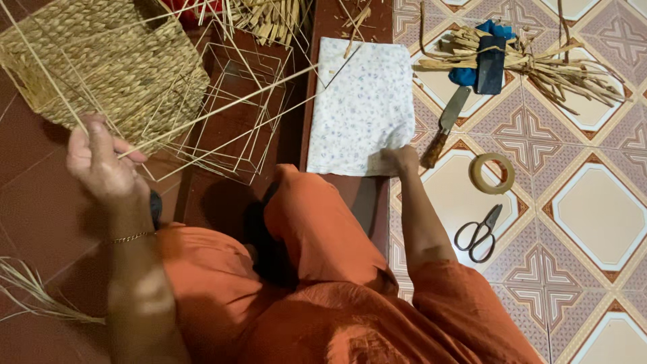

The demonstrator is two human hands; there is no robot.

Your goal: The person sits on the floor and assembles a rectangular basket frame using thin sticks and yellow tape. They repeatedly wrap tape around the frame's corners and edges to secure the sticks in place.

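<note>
Left hand [101, 162] was raised, fingers curled shut around thin straw strands [222, 108] that ran up and right across a bare wire frame [246, 114]. A half-woven basket [101, 64] sat just above that hand, touching the frame. Right hand [402, 159] rested on the lower corner of a flowered cloth [360, 101]; its grip could not be made out. Knife [446, 127], tape roll [492, 173] and scissors [478, 232] lay on the tiled floor [593, 216] nearby.

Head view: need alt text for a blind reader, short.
A seated person in orange clothing pinches thin straw strands in the left hand beside a woven basket. A floral cloth, knife, tape roll and scissors lie on the floor.
</note>
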